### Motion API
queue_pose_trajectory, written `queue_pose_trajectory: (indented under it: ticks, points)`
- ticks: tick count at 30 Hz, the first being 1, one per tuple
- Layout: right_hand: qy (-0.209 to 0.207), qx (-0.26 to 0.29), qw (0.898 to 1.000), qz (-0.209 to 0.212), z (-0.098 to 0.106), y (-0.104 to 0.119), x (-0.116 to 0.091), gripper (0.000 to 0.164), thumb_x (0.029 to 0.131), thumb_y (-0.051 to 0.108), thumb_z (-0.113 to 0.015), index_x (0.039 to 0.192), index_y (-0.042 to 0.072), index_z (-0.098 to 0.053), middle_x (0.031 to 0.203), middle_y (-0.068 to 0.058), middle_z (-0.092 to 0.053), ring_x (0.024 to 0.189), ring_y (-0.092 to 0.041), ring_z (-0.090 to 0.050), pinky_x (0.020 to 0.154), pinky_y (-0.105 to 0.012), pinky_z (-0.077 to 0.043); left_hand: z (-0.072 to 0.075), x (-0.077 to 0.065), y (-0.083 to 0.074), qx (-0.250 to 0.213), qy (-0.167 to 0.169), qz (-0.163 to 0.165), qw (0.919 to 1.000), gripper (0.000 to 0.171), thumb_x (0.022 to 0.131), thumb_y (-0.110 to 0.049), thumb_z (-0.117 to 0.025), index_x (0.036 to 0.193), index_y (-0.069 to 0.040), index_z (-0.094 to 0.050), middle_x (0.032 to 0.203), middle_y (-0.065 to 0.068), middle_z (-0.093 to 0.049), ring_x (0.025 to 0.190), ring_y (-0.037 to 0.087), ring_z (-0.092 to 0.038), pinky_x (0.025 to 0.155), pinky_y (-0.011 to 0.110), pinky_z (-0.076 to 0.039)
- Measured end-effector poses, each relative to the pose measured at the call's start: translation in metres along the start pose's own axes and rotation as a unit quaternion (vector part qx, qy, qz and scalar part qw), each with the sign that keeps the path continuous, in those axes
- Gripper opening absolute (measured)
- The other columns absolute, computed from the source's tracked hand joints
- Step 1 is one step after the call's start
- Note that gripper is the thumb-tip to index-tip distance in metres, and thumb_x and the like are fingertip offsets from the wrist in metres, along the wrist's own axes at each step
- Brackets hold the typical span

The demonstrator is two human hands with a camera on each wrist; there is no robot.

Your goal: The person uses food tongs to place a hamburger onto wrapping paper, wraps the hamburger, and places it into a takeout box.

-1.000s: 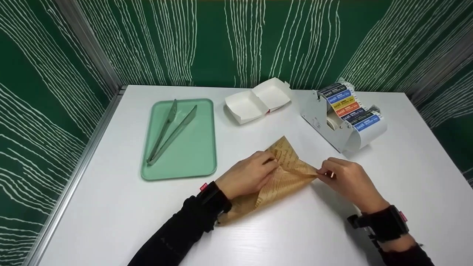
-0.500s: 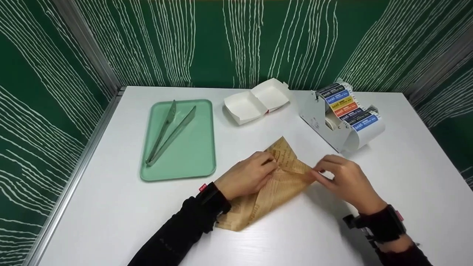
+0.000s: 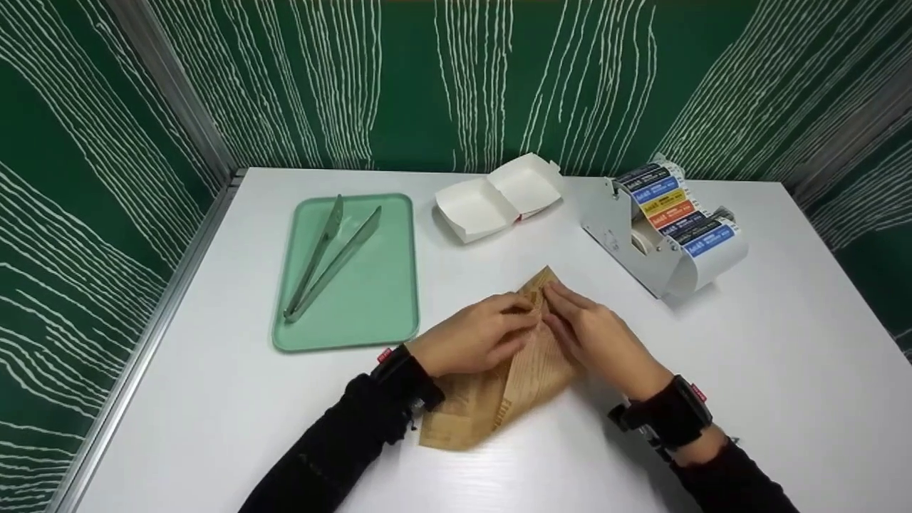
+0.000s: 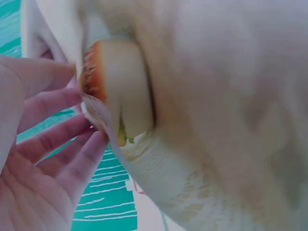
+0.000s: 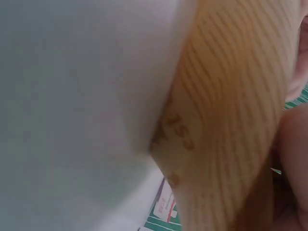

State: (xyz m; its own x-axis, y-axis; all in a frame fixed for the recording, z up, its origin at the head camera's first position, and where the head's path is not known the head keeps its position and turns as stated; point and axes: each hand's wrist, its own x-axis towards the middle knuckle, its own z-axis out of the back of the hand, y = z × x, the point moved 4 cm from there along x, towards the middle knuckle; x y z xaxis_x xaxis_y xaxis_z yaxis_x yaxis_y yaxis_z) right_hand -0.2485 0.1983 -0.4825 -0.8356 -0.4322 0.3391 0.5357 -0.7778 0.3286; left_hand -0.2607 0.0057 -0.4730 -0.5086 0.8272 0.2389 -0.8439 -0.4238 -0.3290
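Note:
A brown newspaper-print sheet of wrapping paper [image 3: 527, 392] lies folded at the front middle of the table. Inside it, the left wrist view shows a hamburger [image 4: 127, 82] with a sesame bun and a bit of green at its lower edge; the head view hides it. My left hand [image 3: 474, 335] pinches the paper edge against the bun, fingertips at the sesame top. From the right, my right hand [image 3: 605, 345] holds a fold of the paper with thumb and fingers, its tips close to the left fingertips. Printed paper [image 5: 216, 96] fills much of the right wrist view.
Metal tongs [image 3: 328, 263] lie on a green tray [image 3: 377, 313] at the left. An open white carton [image 3: 491, 203] stands at the back middle. To its right is a label dispenser [image 3: 655, 228] with rolls of coloured labels. Green walls border the table.
My right hand has moved left and up, carrying the paper's right corner over to the middle beside the left fingers. My left hand has stayed nearly in place.

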Motion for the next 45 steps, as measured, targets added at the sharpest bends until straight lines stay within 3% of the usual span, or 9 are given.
queue_pose_trajectory:
  ticks: [4, 9, 12, 17, 21, 23, 26, 32, 45]
  points:
    - [0.005, 0.009, 1.0, 0.014, 0.002, -0.001, 0.0, 0.046, 0.104, 0.012, -0.071, 0.145, -0.006, -0.06, 0.149, -0.029, -0.06, 0.133, -0.044, -0.065, 0.103, -0.048, -0.057, 0.014, 0.008, 0.018, -0.096, 0.032, 0.052, 0.9936, 0.031, 0.109, -0.022, -0.063, 0.136, -0.008, -0.073, 0.141, 0.008, -0.068, 0.133, 0.023, -0.065, 0.117, 0.034, -0.05]
    - [0.037, 0.032, 0.998, 0.032, 0.005, 0.0, 0.0, 0.047, 0.104, 0.013, -0.071, 0.148, -0.001, -0.06, 0.152, -0.024, -0.059, 0.137, -0.043, -0.062, 0.106, -0.048, -0.056, 0.02, 0.024, 0.055, -0.151, 0.01, 0.135, 0.9792, 0.027, 0.109, -0.016, -0.062, 0.13, -0.003, -0.074, 0.126, 0.015, -0.075, 0.12, 0.03, -0.071, 0.108, 0.042, -0.055]
    - [0.057, 0.039, 0.996, 0.049, 0.007, 0.001, 0.001, 0.047, 0.104, 0.011, -0.071, 0.149, 0.001, -0.061, 0.153, -0.022, -0.06, 0.139, -0.042, -0.062, 0.108, -0.049, -0.055, 0.01, 0.031, 0.073, -0.189, 0.017, 0.201, 0.9609, 0.032, 0.108, -0.018, -0.062, 0.134, 0.0, -0.07, 0.125, 0.017, -0.076, 0.11, 0.029, -0.075, 0.092, 0.036, -0.06]
    - [0.091, 0.056, 0.992, 0.07, 0.007, 0.004, 0.002, 0.05, 0.103, 0.009, -0.071, 0.151, 0.002, -0.058, 0.155, -0.021, -0.058, 0.142, -0.042, -0.059, 0.112, -0.05, -0.052, -0.009, 0.033, 0.088, -0.34, 0.018, 0.292, 0.894, 0.039, 0.104, -0.018, -0.067, 0.139, 0.0, -0.067, 0.117, 0.014, -0.075, 0.081, 0.016, -0.072, 0.063, 0.022, -0.053]
    - [0.115, 0.072, 0.988, 0.075, 0.007, 0.006, 0.003, 0.05, 0.104, 0.009, -0.069, 0.152, 0.002, -0.056, 0.158, -0.02, -0.055, 0.146, -0.042, -0.055, 0.116, -0.051, -0.048, -0.019, 0.03, 0.095, -0.449, 0.002, 0.327, 0.8314, 0.037, 0.099, -0.008, -0.071, 0.135, 0.0, -0.067, 0.105, 0.005, -0.073, 0.068, 0.009, -0.06, 0.058, 0.02, -0.047]
    - [0.122, 0.077, 0.986, 0.08, 0.007, 0.007, 0.002, 0.049, 0.105, 0.008, -0.068, 0.153, 0.002, -0.056, 0.16, -0.018, -0.054, 0.148, -0.042, -0.053, 0.118, -0.051, -0.047, -0.022, 0.029, 0.097, -0.478, -0.005, 0.337, 0.8111, 0.035, 0.095, -0.002, -0.072, 0.129, -0.001, -0.067, 0.098, 0.0, -0.07, 0.065, 0.008, -0.057, 0.057, 0.019, -0.045]
    - [0.126, 0.079, 0.984, 0.093, 0.009, 0.008, 0.001, 0.049, 0.105, 0.007, -0.067, 0.153, 0.003, -0.057, 0.161, -0.017, -0.053, 0.149, -0.041, -0.052, 0.119, -0.05, -0.045, -0.024, 0.031, 0.098, -0.484, -0.018, 0.336, 0.8074, 0.028, 0.089, 0.004, -0.07, 0.116, -0.004, -0.067, 0.086, -0.004, -0.067, 0.059, 0.006, -0.051, 0.054, 0.018, -0.041]
    - [0.114, 0.074, 0.984, 0.115, 0.012, 0.01, -0.001, 0.047, 0.104, 0.003, -0.067, 0.15, 0.003, -0.06, 0.16, -0.018, -0.055, 0.148, -0.039, -0.054, 0.117, -0.049, -0.048, -0.023, 0.033, 0.096, -0.464, -0.042, 0.329, 0.821, 0.02, 0.085, 0.01, -0.065, 0.092, -0.009, -0.063, 0.069, -0.003, -0.057, 0.051, 0.007, -0.048, 0.047, 0.018, -0.038]
    - [0.104, 0.056, 0.984, 0.132, 0.011, 0.013, -0.013, 0.057, 0.094, -0.014, -0.067, 0.147, 0.005, -0.063, 0.161, -0.017, -0.054, 0.148, -0.04, -0.054, 0.115, -0.051, -0.049, -0.028, 0.026, 0.097, -0.511, -0.068, 0.369, 0.7736, 0.015, 0.095, 0.009, -0.058, 0.094, -0.006, -0.057, 0.075, 0.004, -0.065, 0.056, 0.007, -0.065, 0.053, 0.017, -0.054]
